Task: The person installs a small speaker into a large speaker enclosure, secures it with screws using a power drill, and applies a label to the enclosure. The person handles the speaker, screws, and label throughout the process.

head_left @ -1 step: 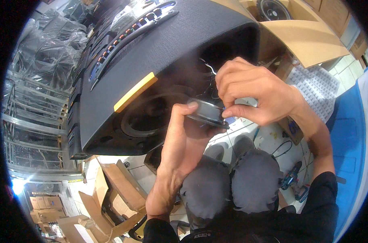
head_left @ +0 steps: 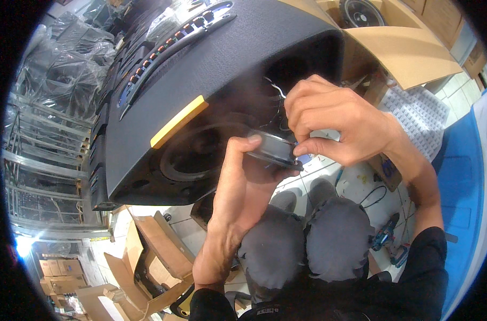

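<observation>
My left hand [head_left: 240, 182] is wrapped from below round a round, dark grey speaker driver [head_left: 273, 148] with a shiny metal side, its thumb on the upper edge. At the driver's right rim, my right hand [head_left: 334, 120] is closed in a pinch of thumb and forefinger; what lies between the fingertips is too small to make out. A thin black-and-white wire [head_left: 276, 87] comes out of the black speaker cabinet [head_left: 238, 59] and passes behind my right fingers. The cabinet lies tilted before me, its open front showing a large round cone [head_left: 192, 152].
A yellow strip [head_left: 179, 122] sits on the cabinet's edge. Open cardboard boxes stand at lower left, and another box [head_left: 404, 53] at upper right holds a loudspeaker [head_left: 362, 13]. A cordless drill [head_left: 385, 232] lies on the tiled floor by my right knee. Plastic-wrapped goods [head_left: 66, 69] fill the left.
</observation>
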`<state>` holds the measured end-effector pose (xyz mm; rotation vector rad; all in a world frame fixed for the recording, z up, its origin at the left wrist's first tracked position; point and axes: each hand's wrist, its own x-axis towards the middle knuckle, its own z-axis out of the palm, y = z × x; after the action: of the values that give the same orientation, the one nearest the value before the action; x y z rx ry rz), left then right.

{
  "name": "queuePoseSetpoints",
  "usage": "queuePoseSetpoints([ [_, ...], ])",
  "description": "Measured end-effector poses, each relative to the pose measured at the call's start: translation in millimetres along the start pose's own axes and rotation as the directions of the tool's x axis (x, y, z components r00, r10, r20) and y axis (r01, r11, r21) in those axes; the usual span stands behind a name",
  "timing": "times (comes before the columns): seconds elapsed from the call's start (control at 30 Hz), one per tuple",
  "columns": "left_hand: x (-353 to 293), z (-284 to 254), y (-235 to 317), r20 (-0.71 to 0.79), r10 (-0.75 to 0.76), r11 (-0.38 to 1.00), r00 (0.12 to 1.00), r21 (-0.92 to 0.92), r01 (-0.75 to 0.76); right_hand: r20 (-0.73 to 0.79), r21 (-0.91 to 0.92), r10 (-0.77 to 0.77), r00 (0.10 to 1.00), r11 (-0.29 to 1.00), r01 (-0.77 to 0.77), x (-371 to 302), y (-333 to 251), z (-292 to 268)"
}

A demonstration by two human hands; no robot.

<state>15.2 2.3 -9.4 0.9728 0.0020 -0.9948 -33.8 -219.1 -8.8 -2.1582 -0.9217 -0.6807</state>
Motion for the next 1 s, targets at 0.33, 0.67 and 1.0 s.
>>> queuePoseSetpoints([
  [0.33, 11.5, 0.6, -0.8, 0.005, -0.016, 0.998, 1.000, -0.057, 0.016, 0.049, -0.048, -0.058, 0.997, 0.997, 0.061, 1.7, 6.1, -13.5],
  [0.67, 10.5, -0.3, -0.2, 0.051, 0.008, 0.998, 0.999, -0.066, -0.005, 0.097, -0.049, -0.101, 0.990, 0.993, 0.106, 6.7, 9.7, -18.8],
  [1.0, 9.4, 1.6, -0.1, 0.065, 0.029, 0.997, 0.997, -0.069, -0.024, 0.136, -0.090, -0.129, 0.982, 0.986, 0.142, 11.5, 8.1, -24.7],
])
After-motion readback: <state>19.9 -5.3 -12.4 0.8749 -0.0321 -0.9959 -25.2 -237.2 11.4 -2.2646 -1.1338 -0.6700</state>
